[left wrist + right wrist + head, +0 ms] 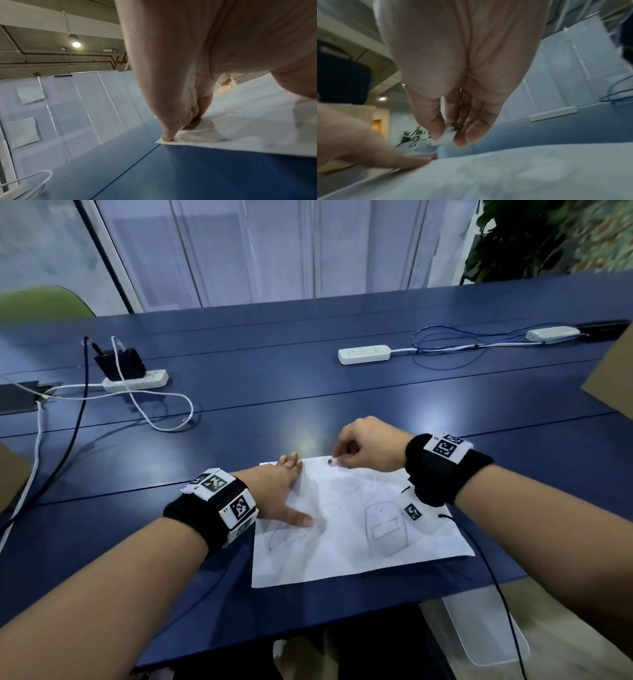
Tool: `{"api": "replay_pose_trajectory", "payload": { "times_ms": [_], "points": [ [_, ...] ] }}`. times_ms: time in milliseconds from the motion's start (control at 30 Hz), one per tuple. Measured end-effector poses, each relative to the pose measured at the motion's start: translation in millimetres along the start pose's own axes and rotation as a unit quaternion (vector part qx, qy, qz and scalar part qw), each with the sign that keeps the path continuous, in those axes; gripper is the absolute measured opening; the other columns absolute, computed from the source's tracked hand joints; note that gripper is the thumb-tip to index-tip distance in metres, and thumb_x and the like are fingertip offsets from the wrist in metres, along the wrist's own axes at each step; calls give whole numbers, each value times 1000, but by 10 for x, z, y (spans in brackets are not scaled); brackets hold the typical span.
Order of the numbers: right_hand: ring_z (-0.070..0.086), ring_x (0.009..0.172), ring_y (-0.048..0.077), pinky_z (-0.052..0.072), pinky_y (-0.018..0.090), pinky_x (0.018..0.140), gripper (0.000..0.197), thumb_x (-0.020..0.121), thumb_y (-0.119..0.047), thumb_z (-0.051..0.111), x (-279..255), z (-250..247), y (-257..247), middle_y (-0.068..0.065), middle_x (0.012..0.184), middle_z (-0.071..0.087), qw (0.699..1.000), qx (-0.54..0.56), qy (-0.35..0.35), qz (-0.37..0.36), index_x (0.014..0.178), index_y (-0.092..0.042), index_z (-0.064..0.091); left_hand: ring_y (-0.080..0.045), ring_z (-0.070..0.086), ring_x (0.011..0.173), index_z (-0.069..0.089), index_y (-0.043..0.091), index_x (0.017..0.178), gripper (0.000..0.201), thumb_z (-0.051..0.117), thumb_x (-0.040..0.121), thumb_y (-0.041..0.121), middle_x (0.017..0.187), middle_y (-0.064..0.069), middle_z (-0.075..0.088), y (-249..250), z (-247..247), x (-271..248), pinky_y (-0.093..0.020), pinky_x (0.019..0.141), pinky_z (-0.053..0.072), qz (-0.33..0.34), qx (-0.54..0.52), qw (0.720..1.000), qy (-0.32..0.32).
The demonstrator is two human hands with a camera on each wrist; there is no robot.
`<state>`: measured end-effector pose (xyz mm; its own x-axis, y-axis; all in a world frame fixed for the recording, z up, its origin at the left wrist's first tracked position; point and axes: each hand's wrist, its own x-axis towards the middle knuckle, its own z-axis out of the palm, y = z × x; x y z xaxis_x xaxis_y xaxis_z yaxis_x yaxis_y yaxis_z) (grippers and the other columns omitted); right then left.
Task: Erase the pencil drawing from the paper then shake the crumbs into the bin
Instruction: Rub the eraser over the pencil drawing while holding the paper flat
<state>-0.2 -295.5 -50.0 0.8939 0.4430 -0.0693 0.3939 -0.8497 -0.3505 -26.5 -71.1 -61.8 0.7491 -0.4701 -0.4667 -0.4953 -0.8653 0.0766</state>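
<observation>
A white sheet of paper (356, 529) with faint pencil drawings lies on the blue table (308, 392) near its front edge. My left hand (291, 494) lies flat with straight fingers on the sheet's left part, pressing it down; its fingertips (169, 138) sit at the paper's (248, 128) far left corner. My right hand (366, 446) hovers at the paper's far edge and pinches a small white eraser (446, 136) with a dark smudged end (330, 462) between thumb and fingers. Grey crumbs speckle the paper in the left wrist view.
Three white power strips (137, 381) (364, 354) (551, 333) with cables lie farther back. A translucent bin (486, 631) stands below the table's front right edge. Brown cardboard (613, 378) juts in at the right, and a black cable (493, 577) trails from my right wrist.
</observation>
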Motion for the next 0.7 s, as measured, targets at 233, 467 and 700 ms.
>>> {"api": "replay_pose_trajectory", "payload": {
  "times_ms": [233,467,700],
  "points": [
    [62,81,9,43,14,70,21,85,-33,68,-265,-158,250,-5,95,73,998,0,32,56,99,-19,76,-13,-11,148,-9,10,154,119,61,77,69,160,-2,-17,-69,-59,-148,-32,119,1,23,-18,999,29],
    [60,85,12,47,24,77,21,84,-28,65,-136,101,-5,-3,98,70,998,-44,-37,4,101,-20,73,-19,-8,149,-6,6,154,124,58,74,76,161,-9,-12,371,2,26,-40,122,6,38,19,999,16],
    [63,84,17,45,24,74,20,85,-23,66,-31,79,-14,-1,93,70,997,-66,-36,-5,102,-15,75,-18,-6,150,-9,7,153,129,64,70,74,162,-6,-13,372,-10,70,-32,121,8,25,17,1000,9]
  ]
}}
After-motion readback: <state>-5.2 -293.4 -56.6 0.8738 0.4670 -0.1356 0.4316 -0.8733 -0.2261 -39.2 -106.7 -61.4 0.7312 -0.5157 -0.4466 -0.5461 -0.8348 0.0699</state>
